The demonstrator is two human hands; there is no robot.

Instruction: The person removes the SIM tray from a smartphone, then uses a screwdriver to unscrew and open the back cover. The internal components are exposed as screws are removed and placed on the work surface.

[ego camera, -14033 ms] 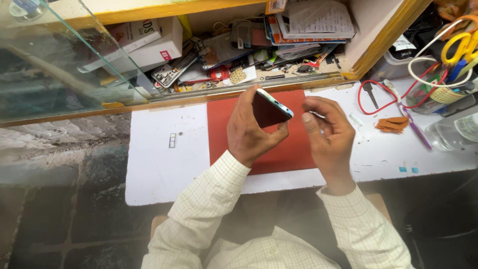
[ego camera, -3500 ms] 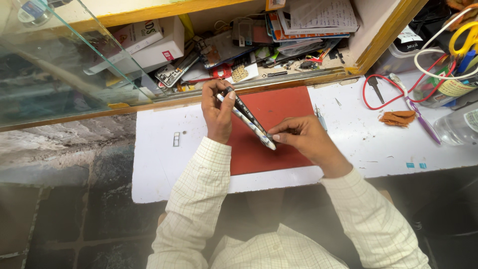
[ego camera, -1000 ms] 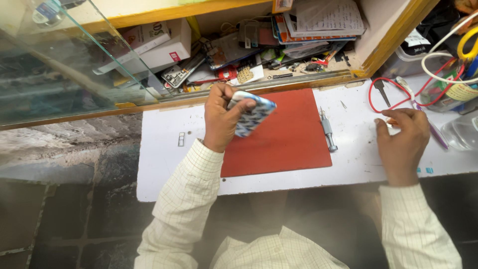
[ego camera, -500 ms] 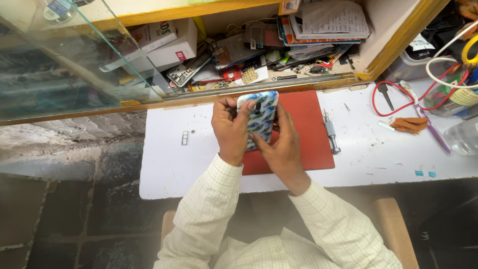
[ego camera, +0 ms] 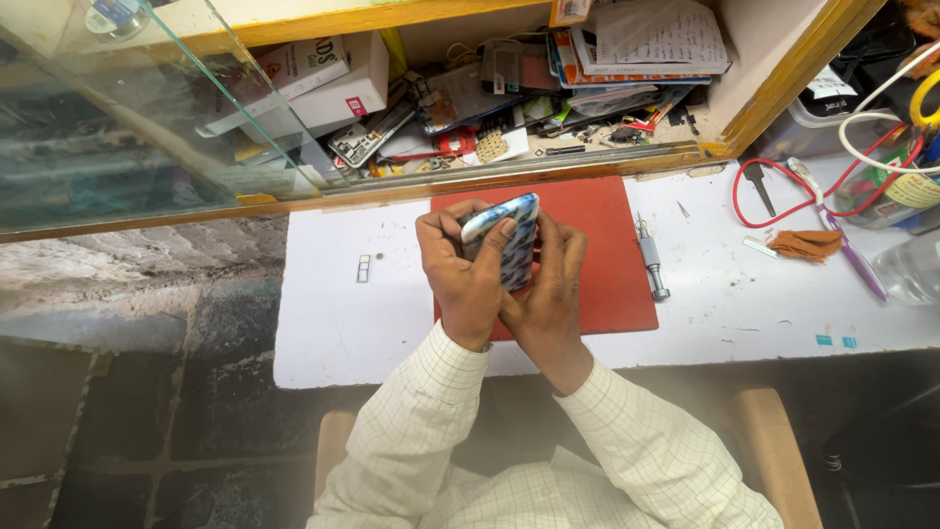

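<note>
- Centrally in the frame, the left hand (ego camera: 468,279) and right hand (ego camera: 546,294) both clasp a phone (ego camera: 507,245) in a blue-and-white patterned case.
- Phone held above a red mat (ego camera: 607,255) on the white surface (ego camera: 333,313).
- Right of the mat lies a screwdriver (ego camera: 650,260).

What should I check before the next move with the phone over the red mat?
1. Phone held securely: ok, both the left hand and the right hand wrap it.
2. Patterned blue and white back faces up: ok.
3. Phone is above the red mat, not the bare white table: ok.
4. Screwdriver within reach: ok, it lies at the mat's right edge.
5. Screen condition: cannot tell, it faces away from the camera.
6. Red cable clear of the mat: ok, it lies off to the right.
</note>
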